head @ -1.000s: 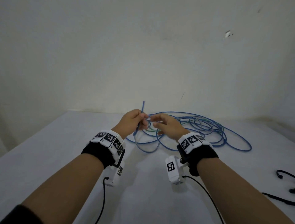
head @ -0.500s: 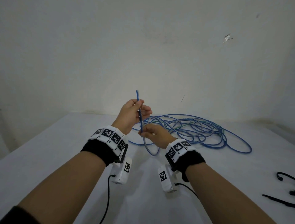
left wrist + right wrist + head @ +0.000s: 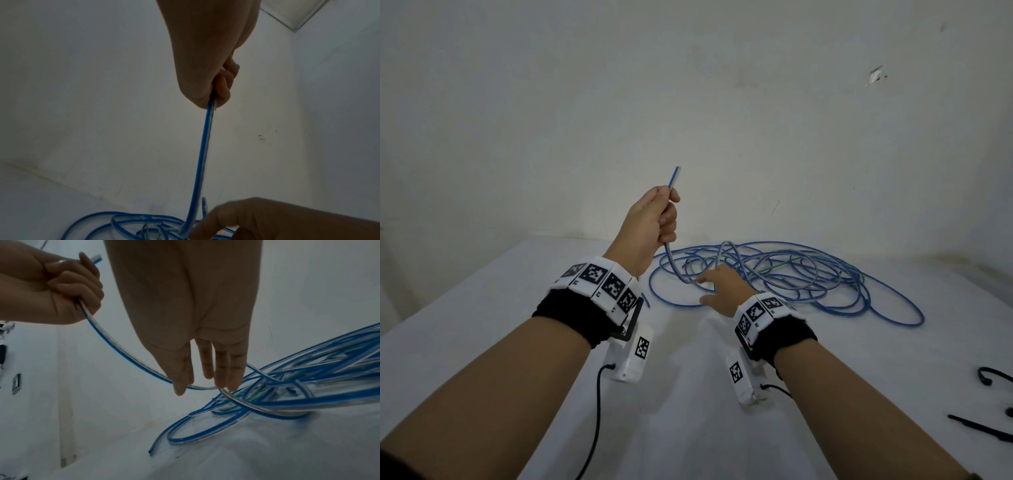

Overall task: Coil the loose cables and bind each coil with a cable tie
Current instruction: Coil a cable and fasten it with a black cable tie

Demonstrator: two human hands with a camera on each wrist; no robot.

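The springy blue cable (image 3: 784, 274) (light, kink-prone) is gripped near its end by the left hand (image 3: 654, 219), the straight-fingered right hand (image 3: 722, 286) touching slack.

Cable (image 3: 808, 274) heap on table (image 3: 482, 325) ctr, ties (image 3: 976, 426) far rt

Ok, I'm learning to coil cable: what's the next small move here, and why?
Probably the right hand should close on the cable at its straight fingertips and bring that run up to the left hand, which grips the free end. That would start the first loop; the rest lies loose.
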